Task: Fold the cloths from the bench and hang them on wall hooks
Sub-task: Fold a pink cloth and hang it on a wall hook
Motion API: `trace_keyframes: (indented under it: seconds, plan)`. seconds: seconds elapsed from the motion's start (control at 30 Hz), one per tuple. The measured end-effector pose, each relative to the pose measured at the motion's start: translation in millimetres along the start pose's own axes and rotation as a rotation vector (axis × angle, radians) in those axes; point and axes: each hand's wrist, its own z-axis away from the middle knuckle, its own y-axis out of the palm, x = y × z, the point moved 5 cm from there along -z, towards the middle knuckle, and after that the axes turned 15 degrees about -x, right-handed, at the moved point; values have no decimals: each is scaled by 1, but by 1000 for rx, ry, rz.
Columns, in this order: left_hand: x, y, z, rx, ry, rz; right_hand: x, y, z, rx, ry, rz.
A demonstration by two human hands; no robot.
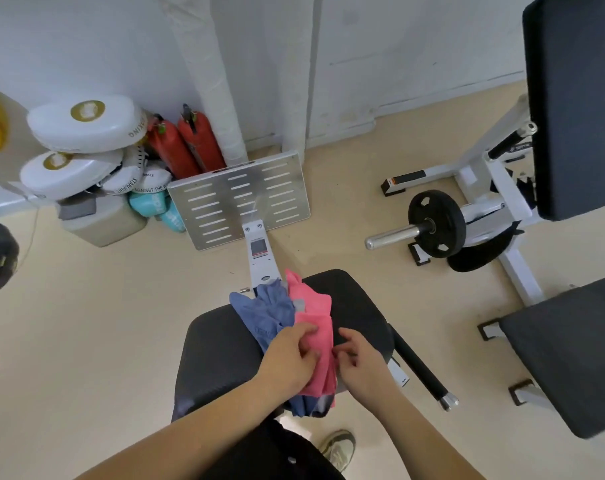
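Fingers (308,341) of L hand (289,362): curled, bunching the pink cloth (313,313) from its L side. Fingers (349,337) of R hand (361,363): curled narrow, tips at the cloth's R edge; pinch vs. mere contact, cannot tell. Pink cloth runs between both hands & on beyond the fingertips, lengthwise on black padded bench seat (221,344). Blue cloth (263,315): crumpled, just L of L-hand fingers, touching pink cloth; near end hangs off seat edge below L wrist. Well beyond fingertips, on floor: slotted metal footplate (238,199). Well R of R hand: weight plate (436,223).
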Motion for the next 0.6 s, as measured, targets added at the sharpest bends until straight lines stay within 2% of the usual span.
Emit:
trace_keyframes:
  seconds: [0.1, 0.17, 0.3, 0.47, 0.53, 0.6]
  plan:
    - [12, -1, -7, -105, -185, 4, 7, -2, 12, 118, 4, 8]
    - [16, 3, -10, -83, -272, -2, 11, -5, 21, 222, 0, -19]
    - [12, 13, -16, 19, -186, -154, 4, -4, 36, 303, 41, -4]
    - [-11, 0, -2, 61, 30, -174, 9, -22, 52, 87, 51, -198]
    - [-23, -11, 18, 102, 126, -110, 16, -38, 65, 2, -55, -196]
    - [-33, -24, 48, 149, 217, -50, 19, -53, 80, -75, -233, -28]
